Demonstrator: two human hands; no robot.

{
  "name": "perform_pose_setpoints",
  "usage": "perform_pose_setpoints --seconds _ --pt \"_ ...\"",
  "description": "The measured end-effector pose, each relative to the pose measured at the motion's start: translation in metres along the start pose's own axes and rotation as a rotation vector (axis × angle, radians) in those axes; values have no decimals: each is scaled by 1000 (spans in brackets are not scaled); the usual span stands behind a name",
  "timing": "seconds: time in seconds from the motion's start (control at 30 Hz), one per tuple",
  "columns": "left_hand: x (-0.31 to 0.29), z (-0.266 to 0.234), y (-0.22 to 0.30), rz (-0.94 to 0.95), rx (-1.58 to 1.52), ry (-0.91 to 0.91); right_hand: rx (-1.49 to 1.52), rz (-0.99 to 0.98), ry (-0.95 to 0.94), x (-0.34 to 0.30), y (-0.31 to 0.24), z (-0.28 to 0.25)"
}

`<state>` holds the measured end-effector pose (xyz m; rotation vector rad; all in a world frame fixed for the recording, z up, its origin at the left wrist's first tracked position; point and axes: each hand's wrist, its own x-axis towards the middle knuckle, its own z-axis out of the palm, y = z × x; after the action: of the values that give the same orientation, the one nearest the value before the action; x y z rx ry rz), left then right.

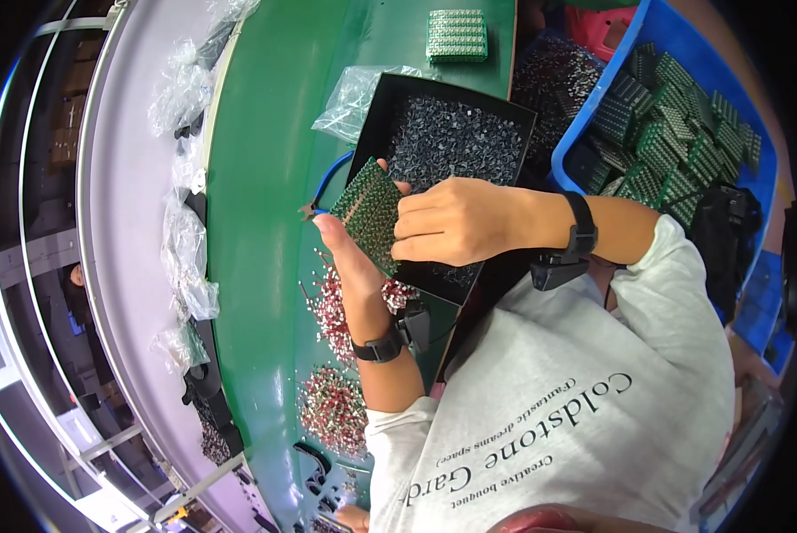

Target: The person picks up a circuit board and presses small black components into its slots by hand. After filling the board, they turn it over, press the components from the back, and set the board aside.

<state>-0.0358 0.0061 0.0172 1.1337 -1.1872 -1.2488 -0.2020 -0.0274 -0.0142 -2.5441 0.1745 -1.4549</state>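
A green circuit board panel point(367, 213), dotted with small solder points or parts, is tilted up over the near left corner of a black tray point(373, 120). My left hand point(356, 266) supports it, thumb along the near left edge and fingertips showing past the far edge. Against its right side, my right hand point(456, 222) is closed with fingers curled; whatever lies between the fingertips is hidden. Small dark pieces point(456, 138) fill much of the tray. Beside the board lies a blue-handled cutter point(311, 210), its jaws pointing left.
Heaps of red and white small parts point(332, 409) lie on the green table point(261, 266). A stack of boards point(457, 35) and a clear plastic bag point(354, 102) sit beyond the tray. At right stands a blue bin point(569, 147) of boards. Another hand point(354, 518) shows at the lower edge.
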Motion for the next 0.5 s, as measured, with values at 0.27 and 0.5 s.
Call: perform_pose_setpoints --seconds 0.27,0.5 --pt "3 -3 -2 -69 -10 8 -17 -27 -6 -4 2 -4" --pt "1 -6 4 -95 -13 -110 -44 -51 -7 -5 -1 -6"
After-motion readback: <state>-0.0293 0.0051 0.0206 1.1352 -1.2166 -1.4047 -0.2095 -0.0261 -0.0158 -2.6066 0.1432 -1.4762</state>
